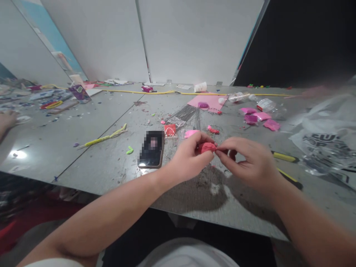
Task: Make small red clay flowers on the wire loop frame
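The left hand (189, 155) cups a small lump of soft red modelling clay (208, 147) above the grey, scuffed table (111, 163), fingers curled around it, while the right hand (247, 163) pinches the lump's right edge between thumb and forefinger. The clay sits between the two hands, lifted clear of the table as far as the view shows. A risk lies in the pinch: too hard a pull on so soft a piece may tear a bit off or squash its shape. Crumbs and grit litter the table just below, so a dropped lump would likely pick up dirt. A black smartphone (151, 149) lies near the left wrist, and a sweep of the forearm could nudge it toward the table's edge.
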{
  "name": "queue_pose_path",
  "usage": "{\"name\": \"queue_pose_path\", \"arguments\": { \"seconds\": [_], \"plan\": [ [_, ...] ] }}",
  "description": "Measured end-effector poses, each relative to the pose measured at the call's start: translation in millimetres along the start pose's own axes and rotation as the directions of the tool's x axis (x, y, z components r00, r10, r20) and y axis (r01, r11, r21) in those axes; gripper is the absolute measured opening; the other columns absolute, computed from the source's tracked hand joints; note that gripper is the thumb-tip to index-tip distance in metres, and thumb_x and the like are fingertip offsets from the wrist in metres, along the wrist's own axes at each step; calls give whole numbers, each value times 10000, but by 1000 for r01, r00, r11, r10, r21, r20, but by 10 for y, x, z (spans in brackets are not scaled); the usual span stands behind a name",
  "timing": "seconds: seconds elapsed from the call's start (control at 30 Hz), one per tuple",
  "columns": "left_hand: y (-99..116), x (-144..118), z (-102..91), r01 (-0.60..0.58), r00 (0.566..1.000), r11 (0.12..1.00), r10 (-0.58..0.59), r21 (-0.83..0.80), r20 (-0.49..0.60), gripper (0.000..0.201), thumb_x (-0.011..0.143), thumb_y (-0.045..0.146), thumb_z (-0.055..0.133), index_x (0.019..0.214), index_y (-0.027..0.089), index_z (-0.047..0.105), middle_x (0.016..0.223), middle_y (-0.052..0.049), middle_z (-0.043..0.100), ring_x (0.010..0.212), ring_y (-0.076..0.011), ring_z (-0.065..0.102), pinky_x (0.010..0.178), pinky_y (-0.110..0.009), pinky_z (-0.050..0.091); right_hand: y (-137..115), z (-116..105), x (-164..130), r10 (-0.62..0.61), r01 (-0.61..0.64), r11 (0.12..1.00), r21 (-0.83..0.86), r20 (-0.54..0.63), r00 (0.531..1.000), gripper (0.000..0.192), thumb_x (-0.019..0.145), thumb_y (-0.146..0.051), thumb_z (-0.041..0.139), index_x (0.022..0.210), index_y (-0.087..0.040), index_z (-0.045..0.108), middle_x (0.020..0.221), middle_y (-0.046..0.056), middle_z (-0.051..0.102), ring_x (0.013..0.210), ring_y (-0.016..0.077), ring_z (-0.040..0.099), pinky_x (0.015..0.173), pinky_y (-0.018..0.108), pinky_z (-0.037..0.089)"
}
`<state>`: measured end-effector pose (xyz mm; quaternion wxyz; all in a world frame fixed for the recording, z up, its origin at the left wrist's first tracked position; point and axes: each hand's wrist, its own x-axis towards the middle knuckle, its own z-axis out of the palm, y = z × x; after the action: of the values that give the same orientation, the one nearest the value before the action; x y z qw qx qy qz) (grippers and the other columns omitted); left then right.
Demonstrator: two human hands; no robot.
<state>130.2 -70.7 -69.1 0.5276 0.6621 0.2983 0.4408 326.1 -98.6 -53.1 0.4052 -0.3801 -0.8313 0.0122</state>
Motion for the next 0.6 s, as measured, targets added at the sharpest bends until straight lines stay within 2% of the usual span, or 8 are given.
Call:
{"name": "queue_pose_path", "arguments": {
  "seconds": [0.17,0.27,0.33,0.37,0.4,0.43,0.47,0.6],
  "plan": [
    [54,11,9,79,989,997,-75,-25,130,156,945,325,621,1015,188,599,833,9,562,703,-101,498,616,-238,402,-27,11,9,85,-87,996,16,99,991,97,925,-185,608,844,-238,615,739,-11,659,626,145,597,589,288,464],
    [38,98,-59,84,995,995,-86,58,41,141,932,318,602,997,193,604,774,22,532,675,-104,481,614,-244,403,17,8,-12,242,-244,965,100,31,970,104,951,-219,564,854,-241,593,731,-8,652,603,148,595,557,291,451],
    [-3,184,-159,63,998,968,-56,244,-39,160,931,306,575,1034,191,614,802,9,576,702,-117,522,646,-256,438,58,1,-28,329,-322,929,184,-8,944,132,988,-251,523,868,-242,576,716,-5,646,580,149,582,538,296,442],
    [-32,230,-223,60,998,923,-42,379,-54,169,931,300,562,1044,186,616,809,-1,602,709,-127,542,655,-264,452,76,-3,-33,352,-342,917,208,-14,936,149,1003,-268,509,868,-242,568,700,-8,638,560,145,568,528,299,434],
    [-65,274,-294,43,998,830,-15,556,-55,172,939,280,533,1047,179,620,825,-16,630,728,-138,563,673,-272,462,90,-8,-36,358,-348,913,212,-9,934,171,1015,-283,500,861,-242,560,681,-12,625,544,142,552,525,302,427],
    [-102,315,-368,0,1000,691,16,723,-16,160,934,247,514,1026,175,624,863,-34,663,764,-150,587,709,-286,476,99,-11,-37,348,-342,919,196,1,937,195,1024,-294,490,848,-240,553,664,-15,612,533,139,540,529,305,423],
    [-143,350,-441,-16,1000,631,23,775,2,121,885,191,544,959,170,638,884,-54,684,808,-174,600,748,-311,477,105,-14,-36,326,-324,931,168,11,945,219,1031,-301,482,833,-239,549,646,-18,598,526,136,528,535,309,419],
    [-320,418,-657,-24,999,513,-19,858,39,129,775,119,624,885,156,681,863,-97,713,829,-237,635,766,-359,478,120,2,-24,251,-253,962,98,33,967,252,1038,-322,483,824,-231,580,630,-12,603,552,146,549,565,314,441]
  ]
}}
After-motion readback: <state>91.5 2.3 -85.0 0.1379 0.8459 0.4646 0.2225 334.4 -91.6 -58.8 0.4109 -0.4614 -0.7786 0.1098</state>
